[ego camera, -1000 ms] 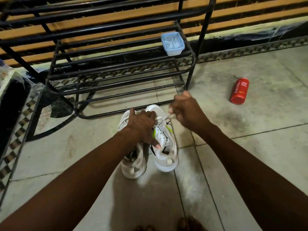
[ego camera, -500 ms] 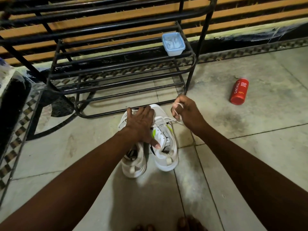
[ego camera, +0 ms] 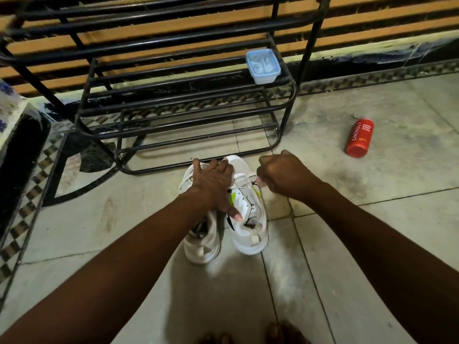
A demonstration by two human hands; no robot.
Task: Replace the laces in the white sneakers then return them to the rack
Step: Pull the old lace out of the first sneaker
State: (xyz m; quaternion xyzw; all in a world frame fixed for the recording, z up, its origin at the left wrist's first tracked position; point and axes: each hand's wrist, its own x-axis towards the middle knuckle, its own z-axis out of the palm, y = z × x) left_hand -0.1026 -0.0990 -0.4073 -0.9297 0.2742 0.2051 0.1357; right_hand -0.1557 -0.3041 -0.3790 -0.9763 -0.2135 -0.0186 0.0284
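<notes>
The left sneaker (ego camera: 201, 240) and the right sneaker (ego camera: 249, 235), both white, stand side by side on the tiled floor (ego camera: 347, 244). Their long axes run near to far, with toes pointing far toward the rack (ego camera: 285, 112) and heels and open collars nearest. The right one carries a lime-green flash on its side.

The left hand (ego camera: 213, 187) lies flat across both uppers with fingers straight and spread, the thumb resting at the right sneaker's tongue. The right hand (ego camera: 285, 177) is curled into a fist just right of that shoe, its fingers (ego camera: 264, 171) pinching a strand of the white lace (ego camera: 246, 181) that runs from the eyelets.

The black rack's bottom rail curves just beyond the toes, so there is little room on the far side. The floor is open to the right as far as a red bottle (ego camera: 359, 137) lying on its side, well apart (its label reads foam body wash). A blue tub (ego camera: 263, 67) sits at the right end of a middle shelf. The pale, scuffed tiles meet a checkered border along the far and left edges, and orange slats show behind the rack. Bare toes (ego camera: 285, 333) show at the near edge.
</notes>
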